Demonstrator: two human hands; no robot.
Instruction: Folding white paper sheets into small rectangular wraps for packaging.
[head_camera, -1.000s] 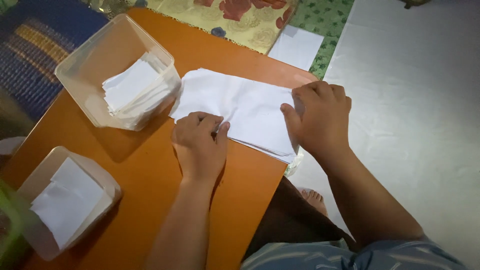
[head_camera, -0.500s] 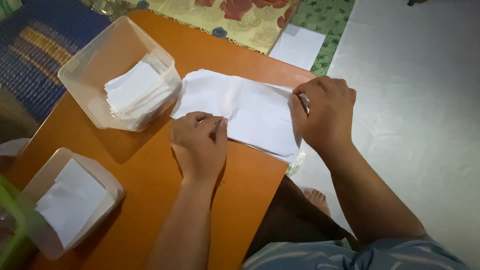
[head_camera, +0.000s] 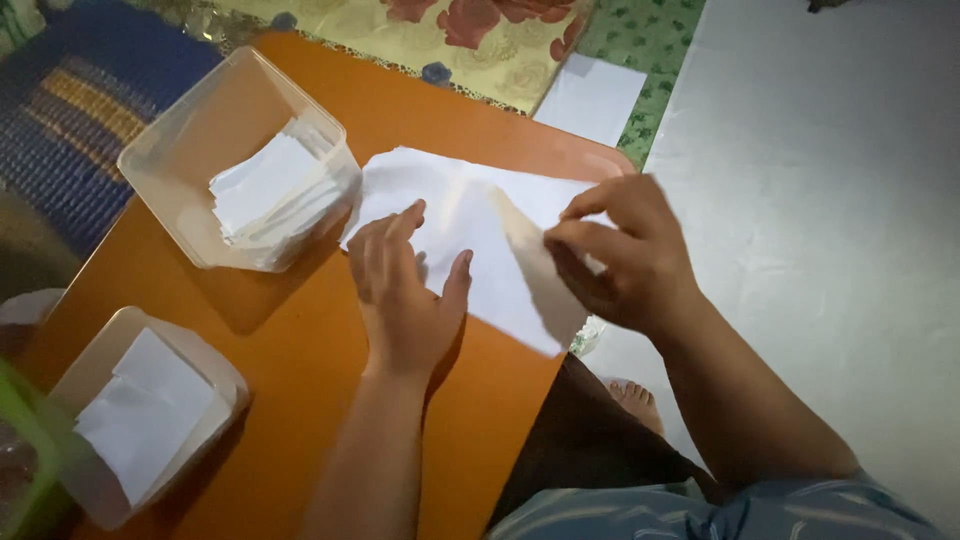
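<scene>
Head view, paper: a white sheet (head_camera: 470, 240) is spread on the orange table (head_camera: 300, 340), just beside a clear tub (head_camera: 190, 150) of folded papers.
Left hand (head_camera: 405, 290): laid flat and open on the sheet.
Right hand (head_camera: 620, 250): the sheet's right edge is pinched and lifted.
Second tub (head_camera: 120, 400): stood near the table's left corner.
</scene>
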